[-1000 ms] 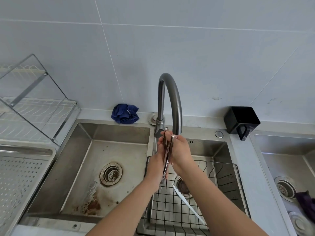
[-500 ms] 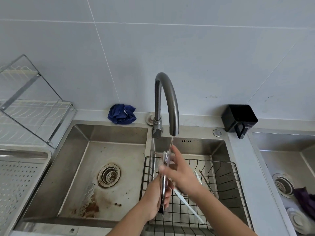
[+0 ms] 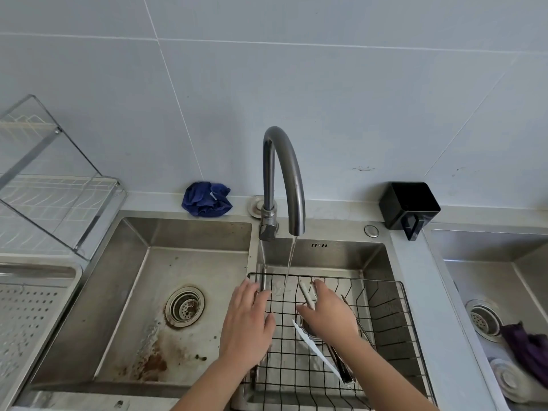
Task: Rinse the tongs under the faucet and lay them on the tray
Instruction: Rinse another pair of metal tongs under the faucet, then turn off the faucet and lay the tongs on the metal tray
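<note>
The faucet [image 3: 283, 173] is a grey gooseneck standing upright behind the basins, its spout curving forward. It is running: I see a thin stream falling from it into the right-hand basin. The tray [image 3: 32, 318] is a perforated metal one at the far left, beside the left basin. I cannot pick out the tongs for certain. A dark, slim metal piece lying in the right basin may be them.

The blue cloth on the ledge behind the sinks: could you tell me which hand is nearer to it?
The left hand. It hovers over the divider between the basins, in front of the blue cloth and slightly right of it. The right hand is farther right, over the wire basket.
</note>
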Demonstrator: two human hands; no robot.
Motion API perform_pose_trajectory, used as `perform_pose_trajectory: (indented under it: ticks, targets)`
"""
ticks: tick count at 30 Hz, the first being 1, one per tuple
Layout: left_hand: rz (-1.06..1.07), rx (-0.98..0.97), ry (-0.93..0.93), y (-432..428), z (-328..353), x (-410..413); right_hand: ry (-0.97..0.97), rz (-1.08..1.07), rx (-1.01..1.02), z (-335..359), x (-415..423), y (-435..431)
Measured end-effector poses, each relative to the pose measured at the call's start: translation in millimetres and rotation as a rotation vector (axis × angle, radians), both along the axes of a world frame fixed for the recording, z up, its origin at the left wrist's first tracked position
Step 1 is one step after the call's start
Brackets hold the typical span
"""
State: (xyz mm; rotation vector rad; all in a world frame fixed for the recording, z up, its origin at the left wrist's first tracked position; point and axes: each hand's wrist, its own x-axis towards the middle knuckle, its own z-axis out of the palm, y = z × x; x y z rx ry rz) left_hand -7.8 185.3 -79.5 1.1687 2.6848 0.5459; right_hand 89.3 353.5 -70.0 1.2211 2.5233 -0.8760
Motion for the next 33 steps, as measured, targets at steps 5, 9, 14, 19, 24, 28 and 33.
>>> perform_pose_trajectory:
  ticks: [5,9,14,19,24,28,33]
  targets:
    - [-0.073,-0.218,0.046,-9.0,-25.3,-0.6,-0.055,0.031,0.059,-19.8,4.7,-12.2]
    - [-0.088,-0.234,0.062,-15.0,-38.4,1.8,-0.086,0.049,0.071,-25.5,7.0,-14.4]
    - [-0.082,-0.223,0.081,-14.7,-39.2,1.5,0.135,0.042,0.188,-2.4,-4.9,1.8]
    - [-0.071,-0.242,0.07,-15.3,-38.9,2.0,0.327,0.034,0.169,40.0,-62.5,25.4]
    - [-0.069,-0.236,0.045,-14.8,-34.8,2.1,0.364,0.094,-0.008,57.7,-118.0,36.5]
    - [-0.073,-0.225,0.043,-16.4,-35.5,1.3,0.308,0.086,0.029,60.3,-136.2,39.8]
    - [-0.074,-0.237,0.056,-16.1,-36.5,1.6,0.284,0.116,0.107,63.6,-138.8,41.5]
